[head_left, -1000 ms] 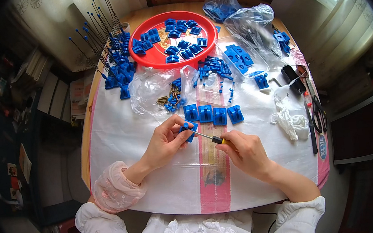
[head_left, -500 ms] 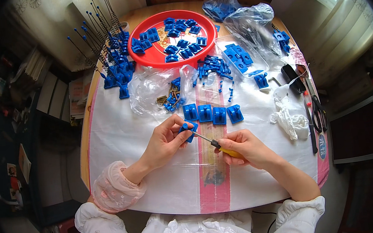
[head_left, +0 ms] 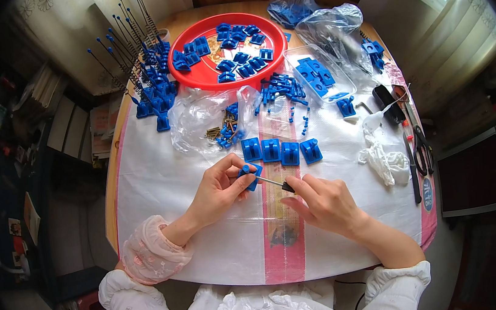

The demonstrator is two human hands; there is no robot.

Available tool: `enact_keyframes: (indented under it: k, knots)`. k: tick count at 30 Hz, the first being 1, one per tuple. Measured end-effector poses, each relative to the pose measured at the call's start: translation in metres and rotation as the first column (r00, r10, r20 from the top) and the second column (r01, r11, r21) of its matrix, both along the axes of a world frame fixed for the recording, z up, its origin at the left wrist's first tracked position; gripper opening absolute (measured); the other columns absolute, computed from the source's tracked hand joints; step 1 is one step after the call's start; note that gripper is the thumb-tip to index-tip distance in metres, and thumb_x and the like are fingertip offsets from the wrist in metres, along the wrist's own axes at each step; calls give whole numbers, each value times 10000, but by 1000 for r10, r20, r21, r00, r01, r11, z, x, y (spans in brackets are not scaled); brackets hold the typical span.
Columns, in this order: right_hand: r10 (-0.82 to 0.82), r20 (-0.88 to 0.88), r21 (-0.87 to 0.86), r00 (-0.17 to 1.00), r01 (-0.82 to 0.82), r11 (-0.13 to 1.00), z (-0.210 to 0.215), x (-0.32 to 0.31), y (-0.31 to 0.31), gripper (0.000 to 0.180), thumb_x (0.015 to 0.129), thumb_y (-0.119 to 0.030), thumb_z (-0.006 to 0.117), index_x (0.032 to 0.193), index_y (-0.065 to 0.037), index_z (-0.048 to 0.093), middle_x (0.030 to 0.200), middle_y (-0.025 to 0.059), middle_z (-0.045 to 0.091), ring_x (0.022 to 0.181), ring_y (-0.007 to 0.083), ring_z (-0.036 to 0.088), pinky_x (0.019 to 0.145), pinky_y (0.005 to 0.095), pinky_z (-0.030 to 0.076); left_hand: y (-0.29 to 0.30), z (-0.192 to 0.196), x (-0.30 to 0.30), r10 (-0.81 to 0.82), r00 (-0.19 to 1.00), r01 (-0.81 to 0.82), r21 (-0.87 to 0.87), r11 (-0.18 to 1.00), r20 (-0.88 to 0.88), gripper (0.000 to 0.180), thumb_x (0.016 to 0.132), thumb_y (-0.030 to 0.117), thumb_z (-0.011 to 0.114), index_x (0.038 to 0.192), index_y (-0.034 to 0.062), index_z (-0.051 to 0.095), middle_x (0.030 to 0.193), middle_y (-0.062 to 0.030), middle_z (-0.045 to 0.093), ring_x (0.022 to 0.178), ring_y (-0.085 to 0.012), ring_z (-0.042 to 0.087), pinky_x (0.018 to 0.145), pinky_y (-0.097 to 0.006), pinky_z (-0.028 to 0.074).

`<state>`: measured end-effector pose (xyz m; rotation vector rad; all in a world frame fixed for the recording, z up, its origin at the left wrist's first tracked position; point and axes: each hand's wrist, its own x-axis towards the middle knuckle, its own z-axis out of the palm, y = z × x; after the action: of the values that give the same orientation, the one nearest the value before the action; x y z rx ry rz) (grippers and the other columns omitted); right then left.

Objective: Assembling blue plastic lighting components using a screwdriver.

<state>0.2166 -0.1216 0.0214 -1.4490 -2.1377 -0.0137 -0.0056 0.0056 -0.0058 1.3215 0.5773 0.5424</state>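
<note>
Between the thumb and fingers of my left hand (head_left: 222,183) is a small blue plastic part (head_left: 254,172). My right hand (head_left: 325,202) is wrapped round the handle of a screwdriver (head_left: 270,181), whose tip meets the right side of that part. The palm and fingers hide most of the handle; only its black collar shows. Just beyond my hands, a row of several square blue pieces (head_left: 271,150) lies on the white sheet. Farther off, brass screws (head_left: 213,132) and small blue bits sit on a clear plastic bag (head_left: 186,122).
A red tray (head_left: 176,80) with several blue pieces stands at the back. Blue bases with upright springs (head_left: 157,85) crowd the far left. To the right lie a clear box (head_left: 343,78), a black case (head_left: 387,102), a crumpled white bag (head_left: 386,163) and scissors (head_left: 422,150).
My right hand has turned over on the screwdriver, so the yellow handle that showed before is now covered. My left hand keeps its grip on the blue part in the same place.
</note>
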Motion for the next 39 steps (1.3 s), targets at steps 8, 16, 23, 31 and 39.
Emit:
enact_keyframes:
  k: [8,16,23,31,39]
  knots:
    - [-18,108,71,994,11,997,-6,5,-4,184,878,-141,715,916,-20,582,765,55,534,549,162,602,445,317,456,-2,1,2,-19,998,18,5,1000,58,90,997,85,621,1064,61,567,945,-88,695,731,-60,583,607,-205,478]
    - [-62,-336,-146,940,13,989,-6,-2,-4,251,836,-124,771,838,-21,542,728,104,585,579,280,627,497,378,482,0,1,1,-48,999,48,-1,999,24,85,1004,70,603,1073,54,557,969,-100,707,707,-55,554,593,-200,446]
    - [-138,-445,-259,885,20,966,-4,-3,-4,267,814,-117,794,847,-10,552,738,136,652,623,295,665,542,366,508,1,3,1,-53,999,53,-11,999,12,88,1006,78,604,1075,55,554,954,-107,714,683,-52,534,578,-195,418]
    - [-163,-500,-381,851,-47,924,7,7,5,244,804,-86,795,863,3,576,739,155,661,644,281,672,595,347,518,0,4,2,-32,999,32,15,999,3,100,1003,78,608,1090,60,561,964,-105,712,715,-51,556,608,-195,457]
    - [-234,-670,-419,705,-98,903,19,18,5,213,830,-59,788,923,13,610,708,64,620,620,77,515,556,260,425,-17,11,7,28,998,-19,148,989,-58,309,955,15,644,1233,53,515,961,-57,708,810,-51,632,674,-209,511]
